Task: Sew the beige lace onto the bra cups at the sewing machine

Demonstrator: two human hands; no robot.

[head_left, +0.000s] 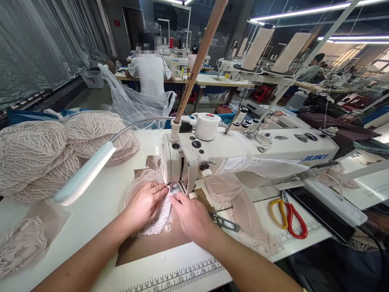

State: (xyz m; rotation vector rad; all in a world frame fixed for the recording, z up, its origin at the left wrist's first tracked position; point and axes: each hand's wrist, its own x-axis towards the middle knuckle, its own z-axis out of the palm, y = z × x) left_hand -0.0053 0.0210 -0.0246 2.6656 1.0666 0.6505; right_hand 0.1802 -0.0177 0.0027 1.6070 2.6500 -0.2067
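Note:
A pale pink lace piece lies under the needle end of a white sewing machine. My left hand is closed on the lace left of the presser foot, its fingertips bent together close to the needle area. At the right edge of the lace, my right hand is closed, thumb and forefinger pinching the fabric just in front of the foot. Part of the lace is hidden beneath my hands. A brown sheet covers the machine bed under the lace.
Bundled lace pieces are heaped at the left, beneath a lamp on a bent neck. Sheer lace cups and scissors lie at the right. A printed ruler runs along the front edge. A person sits ahead.

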